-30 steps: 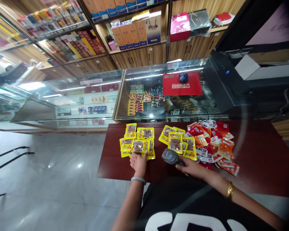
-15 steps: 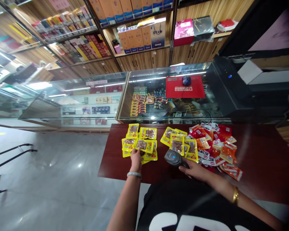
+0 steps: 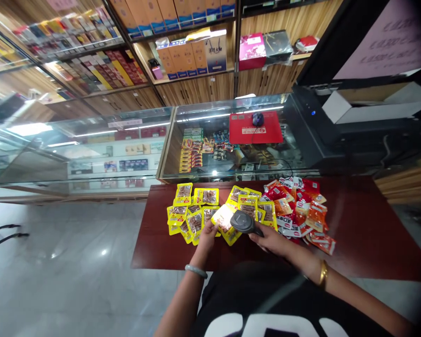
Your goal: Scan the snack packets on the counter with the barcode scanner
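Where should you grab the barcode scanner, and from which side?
Grip the barcode scanner by its slim handle, probably best from the picture's lower right, where the right hand holds it. The handle sticks out that way, while the wide head points left toward the yellow snack packet in the left hand; this grip should leave the head uncovered.

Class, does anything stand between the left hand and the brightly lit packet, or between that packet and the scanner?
Nothing visible does. The left hand holds the packet by its edge, and the scanner, in the right hand, overlaps it in view; nothing shows between.
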The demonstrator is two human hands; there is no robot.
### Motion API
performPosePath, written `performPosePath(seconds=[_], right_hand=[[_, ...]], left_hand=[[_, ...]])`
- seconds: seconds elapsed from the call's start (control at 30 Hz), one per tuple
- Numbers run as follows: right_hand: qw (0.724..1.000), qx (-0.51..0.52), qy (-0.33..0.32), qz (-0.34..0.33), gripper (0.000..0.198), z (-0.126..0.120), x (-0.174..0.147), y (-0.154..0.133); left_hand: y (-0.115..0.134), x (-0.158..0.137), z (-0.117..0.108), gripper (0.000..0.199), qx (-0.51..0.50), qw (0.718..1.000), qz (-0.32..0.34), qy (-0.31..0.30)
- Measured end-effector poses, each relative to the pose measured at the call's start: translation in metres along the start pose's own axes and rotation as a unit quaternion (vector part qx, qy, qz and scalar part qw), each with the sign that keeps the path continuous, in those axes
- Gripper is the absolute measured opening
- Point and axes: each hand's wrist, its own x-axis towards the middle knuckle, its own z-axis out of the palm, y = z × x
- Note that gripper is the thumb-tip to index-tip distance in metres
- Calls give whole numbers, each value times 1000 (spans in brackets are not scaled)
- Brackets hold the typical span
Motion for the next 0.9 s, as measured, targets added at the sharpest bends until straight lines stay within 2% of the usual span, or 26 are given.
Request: performPosePath(seconds=[0.17, 0.27, 0.33, 0.37, 0.4, 0.43, 0.5, 0.53, 0.6, 0.7, 0.77, 0.9], right_hand=[[998, 53, -23, 32, 63, -2, -3, 5], [995, 68, -48, 46, 68, 0, -2, 11], [995, 61, -57, 45, 67, 2, -1, 14], [996, 57, -59, 46, 67, 2, 0, 15], [995, 53, -61, 49, 67, 3, 0, 17], [995, 51, -64, 52, 68, 3, 1, 19], [995, 46, -67, 53, 69, 3, 2, 24], [995, 44, -67, 54, 70, 3, 3, 26], [996, 42, -64, 56, 70, 4, 4, 29], [995, 41, -65, 57, 69, 4, 5, 30], [995, 42, -67, 54, 70, 5, 5, 29], [996, 43, -64, 53, 79, 5, 4, 27]], left_hand=[[4, 6, 15, 41, -7, 1000, 5, -30], [11, 11, 34, 35, 12, 994, -3, -107], [15, 12, 41, 33, 82, 989, -6, -120], [16, 12, 40, 34, 150, 985, -8, -89], [16, 10, 37, 37, 234, 972, -11, -32], [16, 8, 32, 43, 325, 945, -16, 41], [13, 3, 18, 61, 477, 862, -29, 169], [11, 1, 12, 69, 527, 824, -35, 204], [9, -2, 3, 71, 589, 778, -43, 213], [8, -1, -1, 50, 636, 752, -55, 165], [7, 0, 0, 45, 646, 746, -57, 150], [3, 2, 2, 76, 644, 738, -52, 196]])
